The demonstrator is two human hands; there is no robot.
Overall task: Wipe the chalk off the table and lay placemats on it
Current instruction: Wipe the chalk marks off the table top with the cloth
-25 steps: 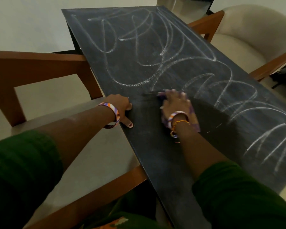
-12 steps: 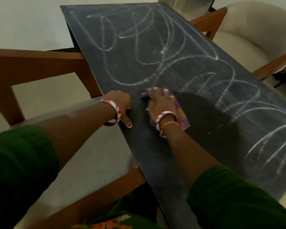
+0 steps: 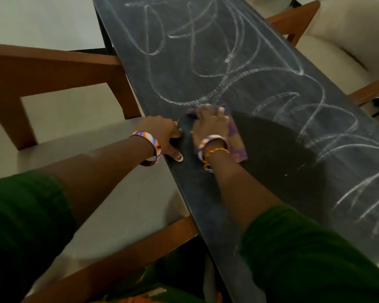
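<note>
On table (image 3: 206,193), unreadable chalk scribbles (image 3: 206,68).

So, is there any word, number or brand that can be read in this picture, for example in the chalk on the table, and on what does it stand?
None can be read.
Chalk marks on the dark table: only loops and scribbles, no letters or numbers.
Purple cloth under the right hand: no label visible.
Striped bangle at the left hand: a pattern only, no text.
</note>
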